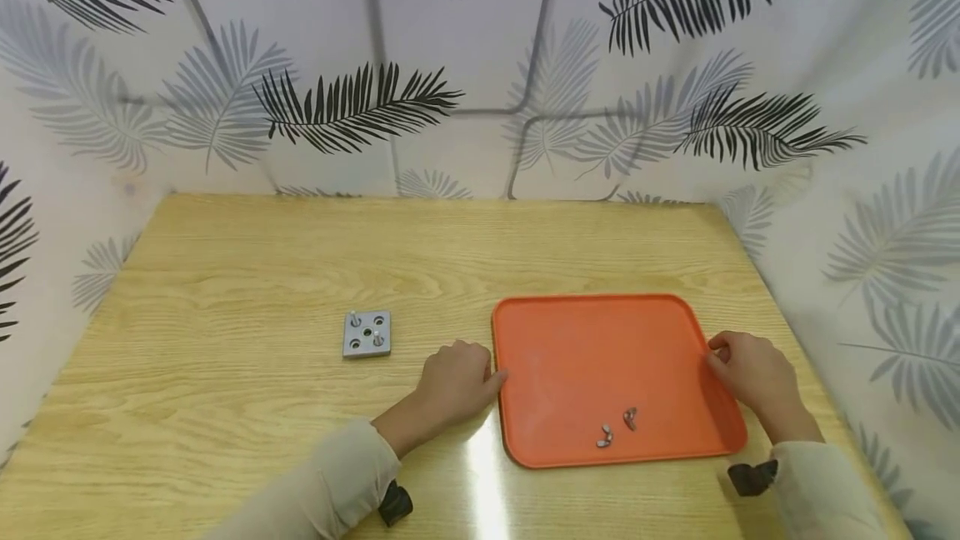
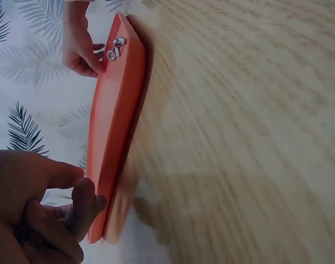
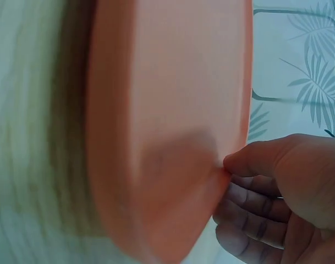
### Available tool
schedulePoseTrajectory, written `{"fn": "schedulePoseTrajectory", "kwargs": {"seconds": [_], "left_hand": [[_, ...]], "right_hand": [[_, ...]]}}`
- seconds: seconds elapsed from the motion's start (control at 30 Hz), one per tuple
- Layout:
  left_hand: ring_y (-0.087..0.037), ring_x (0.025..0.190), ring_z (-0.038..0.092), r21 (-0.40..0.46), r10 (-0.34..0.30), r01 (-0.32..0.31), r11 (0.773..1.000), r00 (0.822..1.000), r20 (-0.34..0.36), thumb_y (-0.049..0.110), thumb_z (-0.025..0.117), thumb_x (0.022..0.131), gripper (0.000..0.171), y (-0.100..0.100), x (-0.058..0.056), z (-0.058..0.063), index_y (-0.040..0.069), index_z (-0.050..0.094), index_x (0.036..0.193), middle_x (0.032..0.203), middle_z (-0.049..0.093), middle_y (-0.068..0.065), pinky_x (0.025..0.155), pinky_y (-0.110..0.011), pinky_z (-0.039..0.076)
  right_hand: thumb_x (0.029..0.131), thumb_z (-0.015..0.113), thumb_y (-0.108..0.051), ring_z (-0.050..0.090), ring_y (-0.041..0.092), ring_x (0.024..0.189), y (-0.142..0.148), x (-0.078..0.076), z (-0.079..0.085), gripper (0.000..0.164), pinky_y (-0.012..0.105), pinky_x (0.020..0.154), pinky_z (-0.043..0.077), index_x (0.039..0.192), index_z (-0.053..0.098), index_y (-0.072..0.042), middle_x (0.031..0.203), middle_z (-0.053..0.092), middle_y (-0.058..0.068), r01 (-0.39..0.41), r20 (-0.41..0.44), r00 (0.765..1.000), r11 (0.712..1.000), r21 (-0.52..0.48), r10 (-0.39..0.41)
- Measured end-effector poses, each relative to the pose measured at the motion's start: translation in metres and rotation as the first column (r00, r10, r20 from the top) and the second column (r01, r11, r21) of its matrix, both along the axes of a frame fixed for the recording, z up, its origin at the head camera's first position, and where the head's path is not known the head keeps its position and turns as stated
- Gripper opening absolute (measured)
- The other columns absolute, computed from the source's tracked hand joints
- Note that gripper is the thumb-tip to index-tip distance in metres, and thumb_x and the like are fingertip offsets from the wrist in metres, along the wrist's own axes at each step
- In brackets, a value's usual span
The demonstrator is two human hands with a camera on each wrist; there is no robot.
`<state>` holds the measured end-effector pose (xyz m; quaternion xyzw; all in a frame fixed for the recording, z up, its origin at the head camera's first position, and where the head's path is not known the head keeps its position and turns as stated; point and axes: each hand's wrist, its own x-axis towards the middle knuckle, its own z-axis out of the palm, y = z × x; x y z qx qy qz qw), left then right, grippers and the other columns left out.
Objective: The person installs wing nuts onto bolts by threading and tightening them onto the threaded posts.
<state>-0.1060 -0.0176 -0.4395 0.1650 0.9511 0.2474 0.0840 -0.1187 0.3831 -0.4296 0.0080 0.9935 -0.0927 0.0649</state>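
An orange-red rectangular tray (image 1: 592, 357) lies at the right of the wooden table in the head view. My left hand (image 1: 457, 382) grips its left rim, the thumb over the edge and the other fingers curled. At the opposite side, my right hand (image 1: 761, 373) pinches the right rim; the right wrist view shows that thumb (image 3: 250, 159) on top and several fingers below. Two small metal pieces, apparently wing nuts (image 1: 630, 417), lie inside near the tray's front edge. The left wrist view shows these wing nuts (image 2: 116, 48) close together.
Left of the tray, a square grey metal block (image 1: 367, 333) with several holes and two upright pins or bolts sits on the wooden table (image 1: 247, 273). A leaf-patterned curtain (image 1: 465, 48) hangs behind the table and along its sides.
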Motion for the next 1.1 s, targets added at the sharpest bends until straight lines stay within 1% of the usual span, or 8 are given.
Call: {"fn": "schedulePoseTrajectory", "kwargs": {"seconds": [0.07, 0.2, 0.33, 0.53, 0.7, 0.83, 0.97, 1.1], "left_hand": [[-0.011, 0.049, 0.039, -0.019, 0.002, -0.002, 1.000, 1.000, 0.002, 0.037, 0.065, 0.092, 0.049, 0.003, -0.001, -0.004, 0.019, 0.042, 0.054, 0.052, 0.037, 0.008, 0.042, -0.027, 0.031], [-0.010, 0.049, 0.034, -0.080, -0.004, 0.002, 0.997, 1.000, -0.027, 0.038, 0.067, 0.090, 0.052, 0.010, -0.004, -0.008, 0.020, 0.035, 0.053, 0.052, 0.031, 0.009, 0.041, -0.028, 0.029], [-0.011, 0.049, 0.029, -0.117, -0.013, 0.009, 0.993, 0.999, -0.033, 0.026, 0.067, 0.086, 0.050, 0.015, -0.008, -0.006, 0.020, 0.030, 0.052, 0.053, 0.027, 0.008, 0.039, -0.026, 0.026], [-0.012, 0.052, 0.028, -0.170, 0.021, -0.016, 0.985, 0.999, 0.032, 0.008, 0.061, 0.075, 0.041, 0.015, -0.023, 0.004, 0.021, 0.028, 0.053, 0.056, 0.026, 0.007, 0.041, -0.028, 0.027], [-0.013, 0.052, 0.035, -0.228, 0.067, -0.056, 0.972, 0.997, 0.043, 0.009, 0.061, 0.078, 0.037, 0.006, -0.043, 0.009, 0.020, 0.035, 0.055, 0.056, 0.036, 0.005, 0.042, -0.029, 0.033], [-0.016, 0.056, 0.045, -0.269, 0.128, -0.114, 0.956, 0.991, 0.034, 0.012, 0.061, 0.081, 0.029, -0.005, -0.059, 0.008, 0.018, 0.043, 0.059, 0.060, 0.048, 0.001, 0.046, -0.033, 0.041], [-0.022, 0.061, 0.056, -0.285, 0.184, -0.178, 0.942, 0.983, -0.004, 0.013, 0.060, 0.079, 0.022, -0.018, -0.073, 0.006, 0.016, 0.047, 0.062, 0.065, 0.057, -0.004, 0.051, -0.038, 0.047], [-0.024, 0.062, 0.059, -0.292, 0.225, -0.225, 0.929, 0.974, -0.037, 0.013, 0.060, 0.079, 0.022, -0.029, -0.084, 0.004, 0.016, 0.048, 0.062, 0.066, 0.058, -0.004, 0.054, -0.041, 0.049]], "right_hand": [[0.090, 0.061, -0.023, 0.066, 0.031, 0.072, 0.000, 0.001, -0.002, 0.029, 0.045, 0.058, 0.049, 0.104, 0.069, 0.001, 0.087, 0.072, 0.015, 0.011, 0.009, 1.000, 1.000, 0.011, -0.011], [0.089, 0.060, -0.025, 0.066, 0.033, 0.074, 0.003, 0.000, -0.002, 0.028, 0.048, 0.057, 0.049, 0.103, 0.070, -0.003, 0.091, 0.072, 0.018, 0.046, 0.029, 0.998, 0.998, 0.037, -0.047], [0.089, 0.059, -0.025, 0.067, 0.033, 0.074, 0.005, -0.003, -0.003, 0.026, 0.049, 0.057, 0.049, 0.101, 0.070, -0.005, 0.092, 0.073, 0.018, 0.050, 0.043, 0.998, 0.998, 0.043, -0.051], [0.091, 0.060, -0.025, 0.068, 0.033, 0.076, -0.002, -0.010, -0.003, 0.027, 0.047, 0.058, 0.050, 0.104, 0.071, -0.004, 0.093, 0.074, 0.016, 0.026, 0.036, 0.999, 1.000, 0.013, -0.027], [0.094, 0.060, -0.029, 0.069, 0.031, 0.079, -0.012, -0.022, -0.004, 0.030, 0.046, 0.060, 0.050, 0.107, 0.071, -0.004, 0.097, 0.075, 0.014, 0.031, 0.066, 0.997, 0.999, -0.014, -0.030], [0.095, 0.061, -0.032, 0.070, 0.030, 0.082, -0.024, -0.035, -0.005, 0.030, 0.043, 0.062, 0.051, 0.107, 0.071, -0.006, 0.098, 0.075, 0.012, 0.023, 0.071, 0.997, 0.999, -0.044, -0.020], [0.095, 0.062, -0.033, 0.070, 0.028, 0.083, -0.037, -0.052, -0.007, 0.030, 0.041, 0.063, 0.052, 0.107, 0.072, -0.007, 0.100, 0.076, 0.012, 0.014, 0.063, 0.998, 0.997, -0.071, -0.010], [0.095, 0.063, -0.034, 0.069, 0.028, 0.084, -0.048, -0.069, -0.009, 0.030, 0.039, 0.063, 0.052, 0.107, 0.072, -0.008, 0.101, 0.075, 0.012, 0.006, 0.047, 0.999, 0.996, -0.087, -0.002]]}}
